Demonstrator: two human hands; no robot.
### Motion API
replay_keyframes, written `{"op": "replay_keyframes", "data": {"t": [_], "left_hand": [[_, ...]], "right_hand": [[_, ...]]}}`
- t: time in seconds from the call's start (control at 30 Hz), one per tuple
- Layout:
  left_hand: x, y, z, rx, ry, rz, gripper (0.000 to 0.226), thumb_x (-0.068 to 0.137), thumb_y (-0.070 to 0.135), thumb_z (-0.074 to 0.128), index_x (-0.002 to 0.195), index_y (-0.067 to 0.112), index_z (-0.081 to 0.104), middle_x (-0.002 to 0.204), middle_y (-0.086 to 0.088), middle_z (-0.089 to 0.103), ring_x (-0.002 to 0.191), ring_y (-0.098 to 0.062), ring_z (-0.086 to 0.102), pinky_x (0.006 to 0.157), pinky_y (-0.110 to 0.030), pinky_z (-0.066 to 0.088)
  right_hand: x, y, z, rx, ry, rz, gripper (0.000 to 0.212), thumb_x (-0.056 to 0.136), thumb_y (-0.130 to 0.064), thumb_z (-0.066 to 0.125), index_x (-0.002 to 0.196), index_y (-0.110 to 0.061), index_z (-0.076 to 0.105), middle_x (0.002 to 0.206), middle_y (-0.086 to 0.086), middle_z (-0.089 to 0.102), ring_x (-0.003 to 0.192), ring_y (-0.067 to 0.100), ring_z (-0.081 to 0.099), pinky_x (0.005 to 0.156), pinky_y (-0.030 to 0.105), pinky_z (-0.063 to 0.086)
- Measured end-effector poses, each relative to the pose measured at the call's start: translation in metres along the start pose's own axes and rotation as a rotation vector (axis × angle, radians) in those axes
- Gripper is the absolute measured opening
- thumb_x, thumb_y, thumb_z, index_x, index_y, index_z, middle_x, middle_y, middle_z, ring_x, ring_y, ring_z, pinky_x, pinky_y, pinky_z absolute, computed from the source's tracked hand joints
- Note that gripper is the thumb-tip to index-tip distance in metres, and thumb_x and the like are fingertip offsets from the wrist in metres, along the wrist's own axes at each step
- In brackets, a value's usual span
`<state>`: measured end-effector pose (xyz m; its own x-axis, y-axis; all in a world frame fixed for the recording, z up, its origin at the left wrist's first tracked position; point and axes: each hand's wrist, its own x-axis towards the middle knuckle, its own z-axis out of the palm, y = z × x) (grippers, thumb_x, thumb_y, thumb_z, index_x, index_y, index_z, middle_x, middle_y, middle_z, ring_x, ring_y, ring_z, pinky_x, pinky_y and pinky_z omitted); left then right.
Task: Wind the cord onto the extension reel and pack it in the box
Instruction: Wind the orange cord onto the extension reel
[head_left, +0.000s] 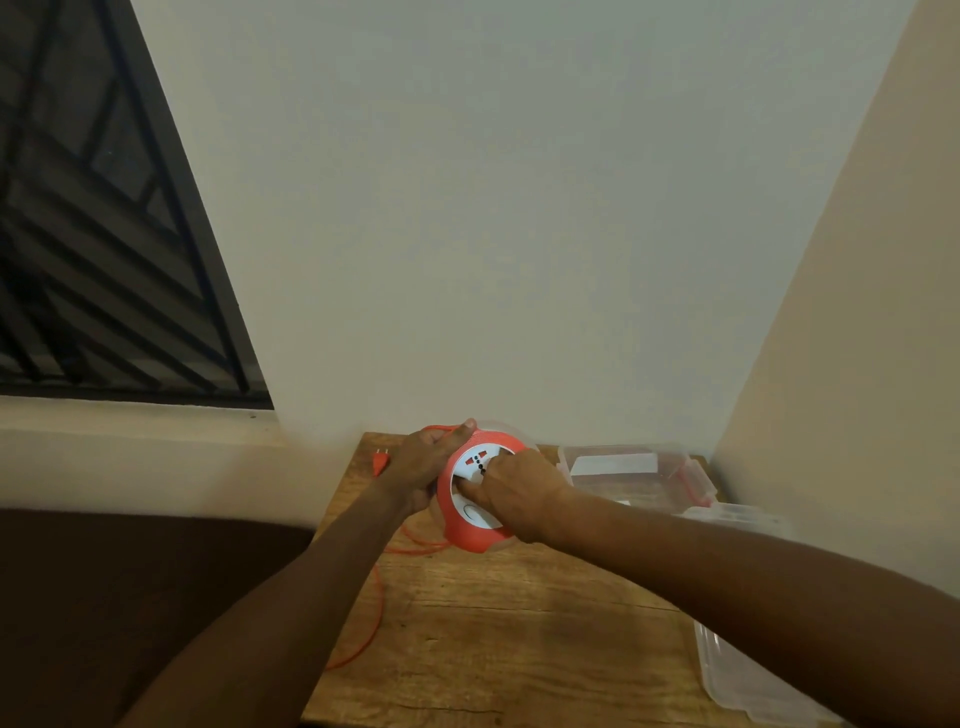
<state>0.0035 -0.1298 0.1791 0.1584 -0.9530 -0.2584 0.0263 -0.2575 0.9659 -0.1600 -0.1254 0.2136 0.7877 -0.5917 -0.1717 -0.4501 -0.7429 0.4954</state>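
An orange and white extension reel (470, 535) is held tilted above the wooden table (519, 623). My left hand (423, 462) grips its far left rim, where the orange cord feeds in. My right hand (519, 493) presses on the white socket face, fingers curled at its centre. The loose orange cord (366, 618) loops down over the table's left edge. Its orange plug (381, 461) lies at the table's far left corner. A clear plastic box (634, 475) stands open at the far right of the table.
A clear plastic lid (748, 670) lies along the table's right edge, under my right forearm. Pale walls close in behind and on the right. A dark barred window (104, 260) is at upper left above a ledge.
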Motion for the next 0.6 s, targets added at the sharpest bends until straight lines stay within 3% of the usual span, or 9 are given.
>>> {"op": "replay_keyframes", "data": {"t": [0.13, 0.3, 0.4, 0.5, 0.6], "left_hand": [[0.001, -0.003, 0.002, 0.01, -0.021, 0.002, 0.043, 0.095, 0.047, 0.068, 0.116, 0.01, 0.073, 0.105, -0.013, 0.081, 0.098, -0.036, 0.078, 0.088, -0.052, 0.064], [0.001, -0.002, 0.004, 0.021, -0.015, 0.025, 0.037, 0.097, 0.047, 0.066, 0.108, 0.014, 0.075, 0.102, -0.011, 0.082, 0.095, -0.034, 0.079, 0.086, -0.048, 0.065], [0.0, 0.0, 0.003, 0.017, 0.011, 0.056, 0.033, 0.097, 0.044, 0.068, 0.102, 0.013, 0.075, 0.097, -0.013, 0.081, 0.091, -0.033, 0.078, 0.088, -0.051, 0.064], [-0.002, 0.003, 0.005, -0.181, 0.044, 0.053, 0.026, 0.099, 0.033, 0.069, 0.1, 0.008, 0.074, 0.095, -0.015, 0.079, 0.082, -0.026, 0.076, 0.082, -0.041, 0.063], [0.002, 0.004, 0.01, -0.228, 0.125, 0.119, 0.027, 0.099, 0.033, 0.068, 0.104, 0.007, 0.074, 0.096, -0.013, 0.08, 0.075, -0.017, 0.077, 0.064, -0.031, 0.065]], "right_hand": [[0.004, 0.001, 0.004, 0.049, -0.022, 0.01, 0.078, 0.085, -0.036, 0.074, 0.15, -0.026, 0.032, 0.144, 0.011, 0.05, 0.122, 0.035, 0.056, 0.093, 0.048, 0.054], [0.006, 0.004, 0.002, 0.044, 0.034, -0.02, 0.065, 0.09, -0.038, 0.069, 0.147, -0.024, 0.04, 0.143, 0.008, 0.052, 0.123, 0.033, 0.056, 0.094, 0.047, 0.051], [0.008, 0.007, 0.005, 0.136, 0.077, 0.057, 0.067, 0.089, -0.043, 0.067, 0.147, -0.026, 0.038, 0.139, 0.008, 0.056, 0.117, 0.032, 0.06, 0.09, 0.045, 0.053], [0.013, 0.02, 0.002, 0.365, 0.142, 0.215, 0.065, 0.084, -0.055, 0.063, 0.142, -0.032, 0.043, 0.126, 0.002, 0.064, 0.106, 0.026, 0.064, 0.082, 0.038, 0.055], [0.014, 0.025, 0.002, 0.643, 0.182, 0.386, 0.069, 0.08, -0.058, 0.066, 0.141, -0.035, 0.045, 0.129, -0.003, 0.062, 0.113, 0.023, 0.06, 0.087, 0.037, 0.052]]}}
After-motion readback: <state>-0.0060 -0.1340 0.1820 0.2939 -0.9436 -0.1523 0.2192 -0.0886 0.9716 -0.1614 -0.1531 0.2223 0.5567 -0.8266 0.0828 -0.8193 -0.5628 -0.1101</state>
